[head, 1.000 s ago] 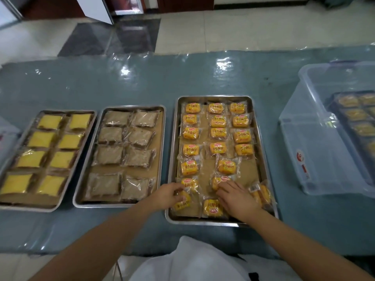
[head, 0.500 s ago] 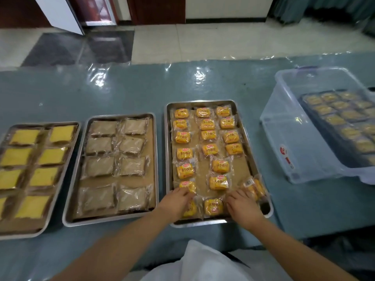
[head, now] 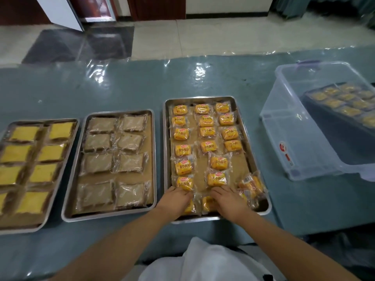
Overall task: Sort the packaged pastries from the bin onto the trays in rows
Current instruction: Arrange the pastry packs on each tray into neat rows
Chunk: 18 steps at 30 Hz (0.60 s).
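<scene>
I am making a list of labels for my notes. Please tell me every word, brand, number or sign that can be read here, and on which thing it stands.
"小面包": on the yellow bread packets in the right tray.
Small red logo above it on each packet: too small to read.
Red and white sticker on the clear plastic bin: blurred, unreadable.
Brown packets and yellow cake packets: no text visible.

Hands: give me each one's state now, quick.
Left hand: open, fingers resting on a yellow bun packet.
Right hand: open, fingers flat on another packet.
</scene>
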Available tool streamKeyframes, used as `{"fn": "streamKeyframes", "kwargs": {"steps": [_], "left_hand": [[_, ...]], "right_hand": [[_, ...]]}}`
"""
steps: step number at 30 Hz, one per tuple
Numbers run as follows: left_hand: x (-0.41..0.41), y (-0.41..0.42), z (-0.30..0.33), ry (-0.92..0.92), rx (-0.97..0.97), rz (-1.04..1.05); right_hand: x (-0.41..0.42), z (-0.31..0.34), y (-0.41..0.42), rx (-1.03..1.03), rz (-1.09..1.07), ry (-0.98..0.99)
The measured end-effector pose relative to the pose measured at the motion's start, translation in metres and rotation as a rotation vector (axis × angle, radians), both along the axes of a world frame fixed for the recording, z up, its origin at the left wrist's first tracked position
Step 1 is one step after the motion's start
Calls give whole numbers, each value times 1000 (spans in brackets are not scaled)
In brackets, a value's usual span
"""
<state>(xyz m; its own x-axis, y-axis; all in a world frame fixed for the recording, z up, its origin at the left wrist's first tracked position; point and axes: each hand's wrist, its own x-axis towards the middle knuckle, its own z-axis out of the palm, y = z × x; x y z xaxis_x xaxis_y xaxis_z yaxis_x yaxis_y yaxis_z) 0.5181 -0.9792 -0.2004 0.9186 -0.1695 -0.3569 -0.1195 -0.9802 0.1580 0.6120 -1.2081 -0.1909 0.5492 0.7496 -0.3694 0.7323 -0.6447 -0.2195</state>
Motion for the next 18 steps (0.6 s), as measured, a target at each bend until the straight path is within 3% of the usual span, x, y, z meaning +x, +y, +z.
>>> {"fn": "streamKeyframes", "kwargs": {"steps": [5, 9, 14, 18], "left_hand": [[-2, -9, -7, 8, 17, 20], [-4, -19, -13, 21, -43, 56], [5, -43, -6, -25, -370, 348], [22, -64, 3, 31, -634, 518]], "right_hand": [[3, -12, 19, -168, 103, -17], [9, -17, 19, -164, 61, -7], [18, -5, 5, 317, -512, 281], [20, 1, -8, 491, -712, 517]]}}
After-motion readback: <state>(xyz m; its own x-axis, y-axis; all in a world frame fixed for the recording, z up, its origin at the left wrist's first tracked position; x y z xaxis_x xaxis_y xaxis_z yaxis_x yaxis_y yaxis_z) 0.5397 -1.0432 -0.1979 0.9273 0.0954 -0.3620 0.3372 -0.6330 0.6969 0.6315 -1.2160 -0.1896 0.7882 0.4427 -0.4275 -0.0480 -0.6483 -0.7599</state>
